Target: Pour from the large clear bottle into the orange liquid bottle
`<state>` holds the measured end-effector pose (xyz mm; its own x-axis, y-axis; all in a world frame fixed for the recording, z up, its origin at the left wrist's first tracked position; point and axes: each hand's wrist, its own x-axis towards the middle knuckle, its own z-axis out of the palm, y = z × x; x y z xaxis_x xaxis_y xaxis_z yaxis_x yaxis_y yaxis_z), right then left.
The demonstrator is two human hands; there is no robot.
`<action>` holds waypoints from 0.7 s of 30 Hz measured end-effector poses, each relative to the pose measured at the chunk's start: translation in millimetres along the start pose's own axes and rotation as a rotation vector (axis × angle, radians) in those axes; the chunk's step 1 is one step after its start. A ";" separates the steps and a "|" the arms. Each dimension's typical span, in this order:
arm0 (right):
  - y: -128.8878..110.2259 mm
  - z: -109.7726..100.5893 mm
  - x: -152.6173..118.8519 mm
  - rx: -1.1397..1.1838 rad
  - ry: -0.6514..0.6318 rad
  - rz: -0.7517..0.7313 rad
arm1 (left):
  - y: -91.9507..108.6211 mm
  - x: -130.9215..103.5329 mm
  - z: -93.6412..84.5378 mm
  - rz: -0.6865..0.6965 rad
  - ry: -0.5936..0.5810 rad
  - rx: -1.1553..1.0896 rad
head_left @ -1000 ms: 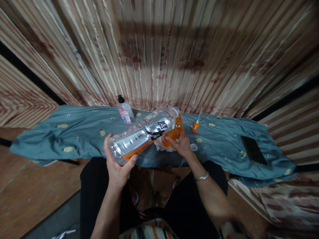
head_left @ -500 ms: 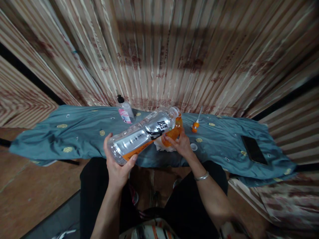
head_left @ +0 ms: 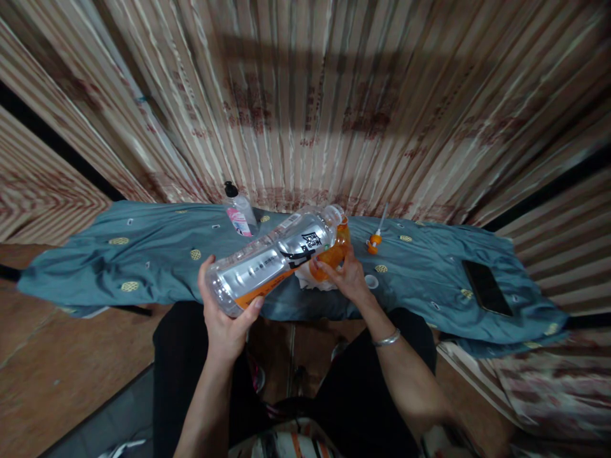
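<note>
The left fingers (head_left: 251, 309) are cupping the base of the clear bottle (head_left: 267, 264), spreading wide around it, with the thumb pressing on the near side. The right fingers (head_left: 349, 256) are curling part-way round the orange bottle (head_left: 334, 256) and gripping its body (a silver bangle (head_left: 387, 339) is circling that wrist). The clear bottle is slanting above the tabletop (head_left: 162, 254), its long axis running from the left fingers away and to the right, so its neck is pointing toward the orange bottle's mouth. The right fingers are lying nearer that neck; the left are staying off at the base end. In this view the neck is overlapping the orange rim, but whether the two are touching I cannot tell.

Counting outward: two bottles are occupying the fingers, one each. One crumpled tissue (head_left: 315, 281) is showing beneath the orange bottle, and one white cap (head_left: 371, 281) is lying just right of the right fingers. One phone (head_left: 487, 288) is resting well apart, toward the right end. Farther back, one orange top (head_left: 375, 243) is lying with its thin stem pointing away, and one pink-labelled bottle (head_left: 240, 221) is standing near the far edge. Behind everything, a striped curtain (head_left: 305, 95) is hanging.
</note>
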<state>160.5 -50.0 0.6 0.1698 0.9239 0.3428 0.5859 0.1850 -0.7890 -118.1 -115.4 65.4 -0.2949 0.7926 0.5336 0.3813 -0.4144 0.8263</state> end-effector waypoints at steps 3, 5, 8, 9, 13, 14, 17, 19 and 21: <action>-0.9 -0.5 0.0 0.003 -0.005 0.001 | 0.3 -0.1 -0.3 -0.003 0.005 0.008; -1.3 -0.6 0.0 -0.004 -0.007 0.000 | -0.2 -0.3 -0.5 -0.011 0.004 0.009; -1.4 -0.4 0.0 -0.006 -0.001 -0.004 | -1.5 -0.8 -0.6 -0.028 -0.002 -0.004; -1.3 -0.4 0.1 -0.004 0.000 -0.002 | -1.9 -1.0 -0.6 -0.027 -0.004 -0.007; 0.0 -0.5 0.3 -0.003 -0.008 0.008 | -1.4 -0.9 0.0 0.020 -0.003 -0.002; 0.5 -0.5 0.4 -0.004 -0.009 0.005 | -1.0 -0.8 0.1 0.027 -0.001 0.000; 1.7 -0.1 0.5 -0.003 -0.006 0.002 | 0.2 -0.6 0.4 0.018 0.001 0.002; 1.8 0.2 0.5 0.000 -0.002 0.011 | 0.8 -0.5 0.4 0.002 -0.002 0.001; 1.2 0.2 0.3 0.004 -0.001 0.016 | 1.3 -0.5 0.2 -0.015 0.001 0.002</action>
<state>161.1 -49.4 -0.3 0.1783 0.9270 0.3300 0.5802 0.1718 -0.7962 -117.2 -116.2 66.2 -0.3015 0.7984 0.5211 0.3789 -0.4012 0.8339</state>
